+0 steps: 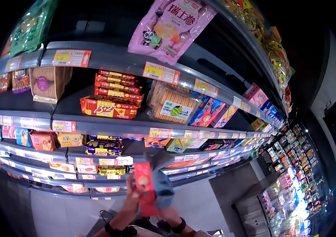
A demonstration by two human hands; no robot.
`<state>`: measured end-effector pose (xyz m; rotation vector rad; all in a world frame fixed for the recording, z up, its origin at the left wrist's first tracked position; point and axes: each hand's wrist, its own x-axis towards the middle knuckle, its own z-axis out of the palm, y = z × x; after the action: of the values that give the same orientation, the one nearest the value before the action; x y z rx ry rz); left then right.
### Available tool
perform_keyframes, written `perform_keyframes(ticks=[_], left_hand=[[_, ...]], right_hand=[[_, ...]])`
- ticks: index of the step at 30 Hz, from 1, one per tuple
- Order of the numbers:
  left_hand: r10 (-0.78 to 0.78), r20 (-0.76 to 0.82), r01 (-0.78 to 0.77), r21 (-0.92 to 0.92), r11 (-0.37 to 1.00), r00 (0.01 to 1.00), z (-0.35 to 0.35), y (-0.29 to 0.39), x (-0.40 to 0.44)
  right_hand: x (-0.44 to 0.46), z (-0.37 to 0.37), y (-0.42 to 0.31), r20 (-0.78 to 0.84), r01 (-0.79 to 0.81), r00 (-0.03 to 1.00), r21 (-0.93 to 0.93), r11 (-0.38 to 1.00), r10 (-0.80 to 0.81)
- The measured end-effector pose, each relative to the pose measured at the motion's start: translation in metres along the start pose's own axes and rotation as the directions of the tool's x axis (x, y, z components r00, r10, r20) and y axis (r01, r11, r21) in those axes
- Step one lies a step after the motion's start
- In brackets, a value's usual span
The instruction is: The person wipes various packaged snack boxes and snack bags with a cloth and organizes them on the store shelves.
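Observation:
Low in front of the shelves, my left hand point(133, 192) grips a red box point(145, 189) with a small picture on its face. My right hand point(170, 214) is at a grey-blue cloth point(163, 185), which lies against the box's right side and sticks up above it. The cloth covers most of the right fingers, and motion blurs the area. The nearest shelf goods are a stack of purple and yellow biscuit packs point(104, 146) and a green box point(179, 145).
Tiered shelves with price tags point(161, 73) curve across the view. On them are red 3+2 packs point(108, 107), a clear pack of biscuits point(174, 107) and a pink bag point(172, 29). A lit display of wrapped goods point(284, 201) stands at right, above pale floor tiles point(199, 197).

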<state>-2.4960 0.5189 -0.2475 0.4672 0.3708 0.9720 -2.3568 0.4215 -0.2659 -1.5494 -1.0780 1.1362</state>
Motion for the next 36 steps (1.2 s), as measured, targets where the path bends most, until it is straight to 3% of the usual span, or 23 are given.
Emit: perform_keyframes(ticks=[2,7,9,12,14,15,19,22,23,25,27,29,31,32,35,36], left_hand=[[-0.031,-0.145,0.026,-0.035,0.999,0.989,-0.008,-0.003,0.019],[0.148,-0.057,-0.149,-0.005,0.989,0.987,-0.025,0.007,0.007],[0.179,0.036,-0.182,0.133,0.974,0.983,-0.021,-0.005,-0.009],[0.121,-0.003,-0.114,0.315,0.942,0.993,-0.011,-0.014,-0.024],[0.023,-0.170,-0.007,0.090,0.996,0.985,-0.019,-0.018,-0.012],[0.061,-0.177,-0.070,-0.046,0.996,0.982,-0.019,-0.019,-0.006],[0.020,-0.168,-0.021,-0.004,1.000,0.986,-0.016,0.011,-0.001],[0.246,-0.244,-0.135,0.397,0.908,0.938,-0.020,0.013,0.003],[0.304,-0.201,-0.153,0.540,0.827,0.931,-0.032,0.010,0.009],[0.386,-0.034,-0.297,0.576,0.762,0.922,-0.038,0.004,0.023],[0.376,-0.003,-0.282,0.656,0.701,0.927,-0.029,0.005,0.036],[0.464,0.135,-0.348,0.842,0.411,0.876,-0.017,0.007,0.054],[0.480,0.359,-0.334,0.932,-0.140,0.801,0.002,0.011,0.069],[0.459,0.462,-0.404,0.887,-0.224,0.759,0.005,0.010,0.082],[0.400,0.550,-0.355,0.811,-0.464,0.733,0.015,0.001,0.114],[0.398,0.559,-0.354,0.802,-0.481,0.727,0.015,-0.001,0.127]], right_hand=[[-0.010,0.010,0.019,0.062,-0.012,0.998,-0.102,0.995,0.018],[-0.016,0.018,0.036,0.108,-0.016,0.994,-0.113,0.993,0.029],[-0.010,0.012,0.026,0.062,0.000,0.998,-0.013,1.000,0.001],[-0.005,0.003,0.012,0.025,0.020,0.999,0.090,0.996,-0.023],[-0.006,0.008,0.018,0.049,0.024,0.998,0.066,0.998,-0.027],[-0.009,0.011,0.022,0.066,0.026,0.997,0.040,0.999,-0.029],[-0.022,0.031,0.054,0.157,0.023,0.987,-0.072,0.997,-0.012],[-0.021,0.037,0.066,0.127,0.025,0.992,-0.051,0.998,-0.018],[-0.016,0.036,0.070,0.094,0.040,0.995,-0.037,0.999,-0.036],[-0.006,0.035,0.082,-0.012,0.082,0.996,-0.034,0.996,-0.083],[0.003,0.034,0.096,-0.124,0.108,0.986,-0.059,0.992,-0.115],[0.010,0.030,0.110,-0.222,0.136,0.962,-0.103,0.985,-0.156],[0.014,0.024,0.122,-0.282,0.195,0.931,-0.150,0.969,-0.231],[0.013,0.020,0.128,-0.303,0.231,0.913,-0.172,0.958,-0.274],[0.005,0.006,0.145,-0.284,0.235,0.891,-0.375,0.897,-0.353],[0.000,0.001,0.148,-0.311,0.169,0.907,-0.345,0.923,-0.282]])
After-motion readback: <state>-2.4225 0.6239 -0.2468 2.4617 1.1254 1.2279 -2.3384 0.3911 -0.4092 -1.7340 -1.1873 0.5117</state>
